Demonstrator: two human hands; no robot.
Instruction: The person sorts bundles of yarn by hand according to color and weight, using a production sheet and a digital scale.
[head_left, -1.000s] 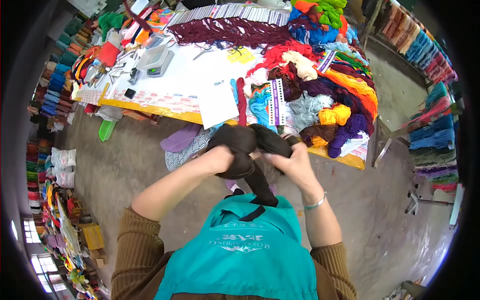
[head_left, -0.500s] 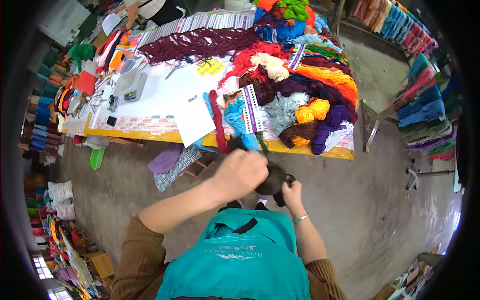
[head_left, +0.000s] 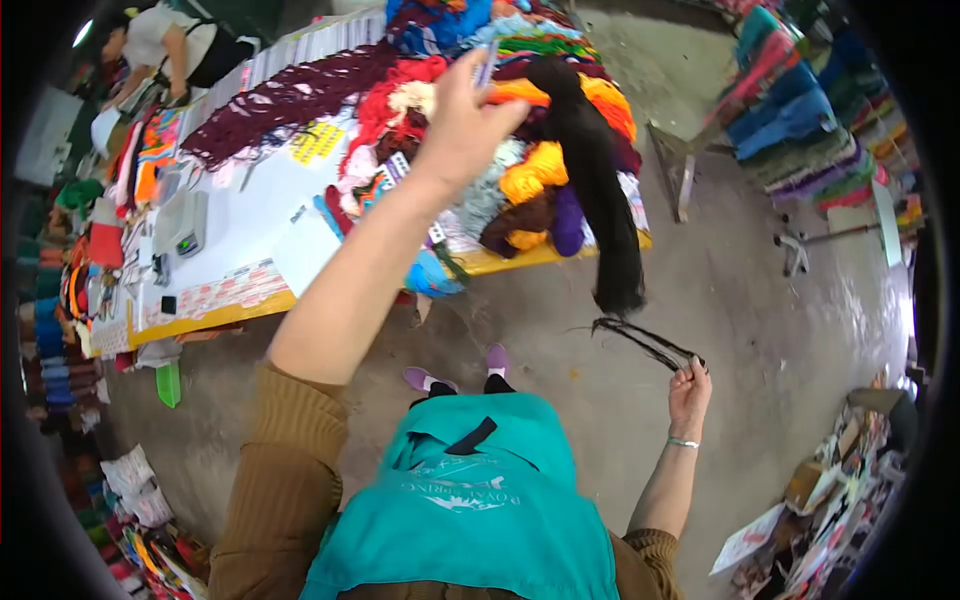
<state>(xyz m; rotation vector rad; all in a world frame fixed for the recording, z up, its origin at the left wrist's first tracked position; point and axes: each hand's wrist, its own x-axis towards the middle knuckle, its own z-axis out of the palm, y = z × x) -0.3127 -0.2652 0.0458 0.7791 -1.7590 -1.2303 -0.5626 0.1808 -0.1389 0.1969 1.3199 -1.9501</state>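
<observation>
A long black yarn hank (head_left: 595, 170) stretches over the right side of the colourful yarn pile, its lower end out past the table's front edge. Above the pile my left hand (head_left: 465, 130) reaches forward, thumb spread away from the fingers, left of the hank's upper part. Low on the right, my right hand (head_left: 690, 392) pinches a thin loop of black yarn strands (head_left: 650, 345), which runs up toward the hank's lower end. Orange yarn (head_left: 540, 172) and grey yarn (head_left: 488, 190) lie beneath my left forearm and wrist.
The table (head_left: 275, 302) has a yellow front edge. On it are a digital scale (head_left: 183, 225), a white sheet (head_left: 305, 250) and maroon yarn (head_left: 290, 100). Another person (head_left: 180, 45) is at the far left. Yarn racks (head_left: 790, 100) stand right; a green bin (head_left: 169, 384) sits below.
My hands have moved apart from in front of my apron, the left forward over the pile, the right outward. The bunched black yarn is now stretched out long. The view has shifted right.
</observation>
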